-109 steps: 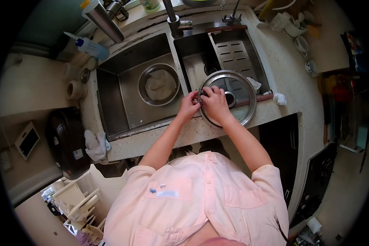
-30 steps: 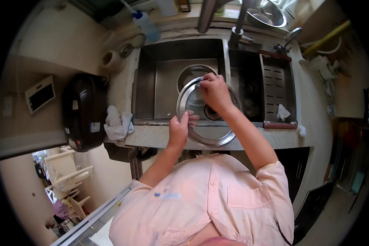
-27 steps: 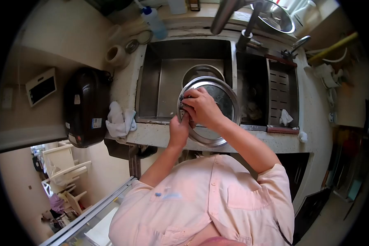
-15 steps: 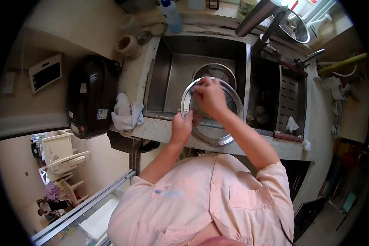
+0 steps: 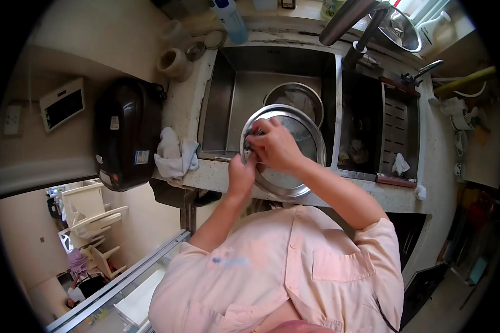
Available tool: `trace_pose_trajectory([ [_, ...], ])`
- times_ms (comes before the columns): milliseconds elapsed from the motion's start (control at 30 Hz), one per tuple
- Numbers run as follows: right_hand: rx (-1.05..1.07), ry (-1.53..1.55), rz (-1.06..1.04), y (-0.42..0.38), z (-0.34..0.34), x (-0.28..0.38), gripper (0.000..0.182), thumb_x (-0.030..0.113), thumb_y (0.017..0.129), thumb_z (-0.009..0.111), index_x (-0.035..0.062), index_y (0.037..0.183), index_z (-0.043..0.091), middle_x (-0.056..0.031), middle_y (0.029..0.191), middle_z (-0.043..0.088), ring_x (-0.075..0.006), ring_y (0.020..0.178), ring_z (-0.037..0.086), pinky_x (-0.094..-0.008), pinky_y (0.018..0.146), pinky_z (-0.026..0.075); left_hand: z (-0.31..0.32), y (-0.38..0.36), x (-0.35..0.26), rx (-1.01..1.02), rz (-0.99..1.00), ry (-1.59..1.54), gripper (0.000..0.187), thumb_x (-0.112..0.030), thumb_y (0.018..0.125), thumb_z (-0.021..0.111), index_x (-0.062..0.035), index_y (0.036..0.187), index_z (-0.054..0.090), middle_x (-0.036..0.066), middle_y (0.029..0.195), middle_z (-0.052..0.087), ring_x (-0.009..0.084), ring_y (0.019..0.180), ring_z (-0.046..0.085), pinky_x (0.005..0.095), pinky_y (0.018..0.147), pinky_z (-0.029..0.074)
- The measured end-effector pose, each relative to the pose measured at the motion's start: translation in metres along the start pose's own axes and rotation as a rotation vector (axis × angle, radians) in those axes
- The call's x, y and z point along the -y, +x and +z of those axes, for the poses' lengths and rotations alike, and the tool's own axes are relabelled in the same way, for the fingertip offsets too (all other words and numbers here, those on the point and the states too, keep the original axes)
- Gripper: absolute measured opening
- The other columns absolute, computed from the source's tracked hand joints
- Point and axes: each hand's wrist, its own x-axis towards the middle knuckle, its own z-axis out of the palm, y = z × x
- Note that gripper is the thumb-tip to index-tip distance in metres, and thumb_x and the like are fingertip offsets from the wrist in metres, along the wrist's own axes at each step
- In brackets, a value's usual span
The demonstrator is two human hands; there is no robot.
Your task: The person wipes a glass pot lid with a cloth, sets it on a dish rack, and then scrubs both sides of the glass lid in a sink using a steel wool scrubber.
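Watching from afar through the head camera, I see the round lid (image 5: 303, 130) held above the front edge of the left basin (image 5: 233, 111), its glass pane ringed by bright metal. My left hand (image 5: 242, 176) grips its left rim; my right hand (image 5: 276, 147) pinches a small dark scrubber (image 5: 253, 140) against that same stretch of rim. I judge the lid stiff and moderately heavy, slippery if wet, with glass that a knock could crack. The metal band looks the safest place to hold, thumb above and fingers beneath.

Beyond it, partly hidden by the lid, a round steel bowl (image 5: 294, 85) sits in the basin; I cannot make out its contents. The middle basin (image 5: 353, 111) has pale, crumpled matter (image 5: 357, 151) near its front. To its right, a slotted tray (image 5: 395, 119) carries a white wad (image 5: 400, 165). A larger metal bowl (image 5: 419, 43) stands behind the tap (image 5: 353, 55), and a folded cloth (image 5: 175, 155) lies on the table (image 5: 211, 176) at left.
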Motion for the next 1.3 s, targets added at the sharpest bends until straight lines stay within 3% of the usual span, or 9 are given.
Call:
trace_pose_trajectory([
  [133, -0.049, -0.347, 0.215, 0.015, -0.003, -0.026, 0.015, 0.009, 0.068, 0.063, 0.0124, 0.081, 0.070, -0.0054, 0.093, 0.057, -0.0278, 0.081, 0.052, -0.0371, 0.068, 0.047, 0.002, -0.007, -0.008, 0.008, -0.073, -0.026, 0.018, -0.013, 0.092, 0.048, 0.0028, 0.093, 0.056, 0.008, 0.076, 0.064, 0.0109, 0.063, 0.056, 0.0254, 0.058, 0.045],
  [400, -0.073, -0.358, 0.247, 0.017, 0.010, -0.019, 0.010, 0.009, 0.065, 0.063, 0.0116, 0.073, 0.068, -0.0053, 0.090, 0.059, -0.0277, 0.085, 0.056, -0.0384, 0.065, 0.049, -0.004, -0.006, 0.000, -0.034, -0.039, -0.020, 0.017, -0.013, 0.092, 0.049, 0.0022, 0.090, 0.057, 0.005, 0.076, 0.061, 0.0092, 0.064, 0.053, 0.0258, 0.059, 0.044],
  [500, 0.005, -0.044, 0.060, 0.009, 0.017, 0.014, 0.008, 0.007, 0.065, 0.063, 0.0091, 0.071, 0.069, -0.0045, 0.085, 0.058, -0.0263, 0.081, 0.054, -0.0369, 0.065, 0.048, -0.010, 0.000, 0.002, -0.036, 0.012, 0.018, 0.017, -0.012, 0.092, 0.048, 0.0028, 0.093, 0.058, 0.006, 0.080, 0.063, 0.0101, 0.065, 0.055, 0.0252, 0.060, 0.045],
  [600, -0.103, -0.364, 0.165, 0.022, 0.009, -0.018, 0.009, 0.008, 0.064, 0.064, 0.0090, 0.072, 0.069, -0.0032, 0.086, 0.058, -0.0259, 0.082, 0.054, -0.0357, 0.067, 0.048, -0.010, -0.008, 0.003, -0.037, -0.030, 0.038, 0.017, -0.012, 0.092, 0.048, 0.0024, 0.092, 0.058, 0.006, 0.077, 0.063, 0.0099, 0.064, 0.055, 0.0257, 0.059, 0.044],
  [767, 0.069, 0.080, -0.038, 0.009, 0.012, 0.000, 0.013, 0.009, 0.064, 0.064, 0.0116, 0.075, 0.070, -0.0038, 0.090, 0.058, -0.0270, 0.086, 0.054, -0.0370, 0.069, 0.048, -0.015, 0.001, 0.003, -0.025, -0.017, 0.056, 0.017, -0.012, 0.092, 0.048, 0.0021, 0.092, 0.058, 0.006, 0.075, 0.064, 0.0100, 0.063, 0.055, 0.0258, 0.058, 0.044],
  [867, -0.095, -0.240, 0.229, 0.018, 0.014, -0.028, 0.012, 0.008, 0.064, 0.064, 0.0136, 0.074, 0.070, -0.0041, 0.089, 0.059, -0.0276, 0.084, 0.054, -0.0369, 0.069, 0.048, -0.009, -0.006, -0.002, -0.030, -0.045, 0.034, 0.016, -0.012, 0.091, 0.049, 0.0011, 0.091, 0.058, 0.004, 0.075, 0.061, 0.0094, 0.062, 0.054, 0.0249, 0.056, 0.043],
  [1000, 0.100, 0.113, 0.016, 0.008, 0.004, 0.001, 0.011, 0.009, 0.065, 0.065, 0.0121, 0.075, 0.070, -0.0031, 0.089, 0.060, -0.0268, 0.083, 0.053, -0.0351, 0.069, 0.048, -0.016, -0.002, 0.002, 0.028, -0.055, 0.042, 0.017, -0.013, 0.091, 0.049, 0.0005, 0.096, 0.057, 0.007, 0.079, 0.063, 0.0101, 0.063, 0.055, 0.0241, 0.058, 0.046],
  [1100, 0.012, -0.238, 0.216, 0.018, -0.002, -0.036, 0.015, 0.011, 0.067, 0.066, 0.0117, 0.081, 0.071, -0.0026, 0.090, 0.059, -0.0269, 0.085, 0.053, -0.0348, 0.072, 0.048, -0.010, -0.006, -0.003, 0.005, -0.131, 0.015, 0.016, -0.012, 0.092, 0.048, 0.0001, 0.096, 0.057, 0.008, 0.080, 0.064, 0.0101, 0.064, 0.056, 0.0242, 0.061, 0.046],
  [1300, -0.050, 0.054, 0.242, 0.017, -0.018, -0.010, 0.016, 0.014, 0.068, 0.067, 0.0107, 0.084, 0.070, -0.0046, 0.092, 0.059, -0.0281, 0.089, 0.053, -0.0380, 0.076, 0.048, -0.011, 0.006, -0.012, 0.012, -0.048, -0.024, 0.016, -0.012, 0.092, 0.048, 0.0001, 0.095, 0.057, 0.011, 0.083, 0.065, 0.0104, 0.064, 0.056, 0.0236, 0.060, 0.045],
])
